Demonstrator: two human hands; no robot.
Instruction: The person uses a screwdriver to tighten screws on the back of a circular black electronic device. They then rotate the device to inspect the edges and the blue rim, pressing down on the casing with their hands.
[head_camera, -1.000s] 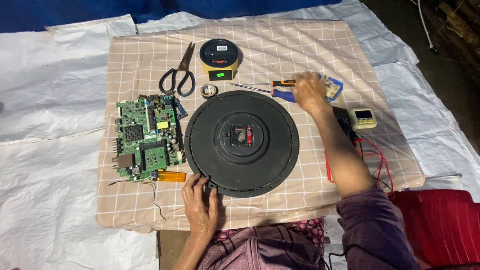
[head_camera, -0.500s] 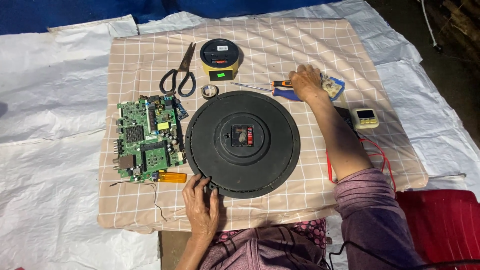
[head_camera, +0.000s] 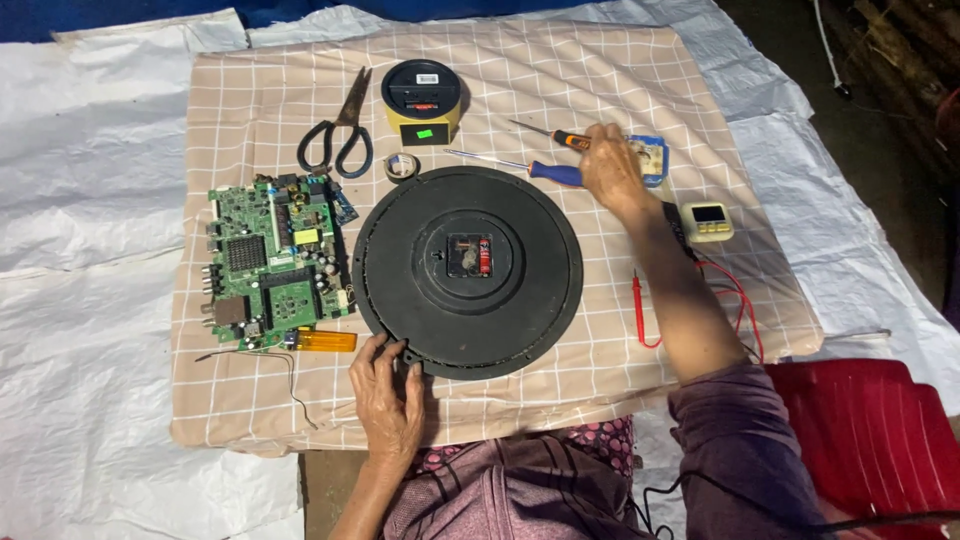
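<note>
left hand (head_camera: 388, 400) on black disc (head_camera: 468, 270), right hand (head_camera: 610, 165) at screwdriver (head_camera: 520, 168)

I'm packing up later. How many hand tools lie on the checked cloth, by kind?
Scissors: 1
Screwdrivers: 2, orange-handled and blue-handled, both by the right hand
Total: 3

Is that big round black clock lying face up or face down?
Face down. The round black clock shows its plain back, with the small mechanism box at its centre; no dial or hands visible.
</note>
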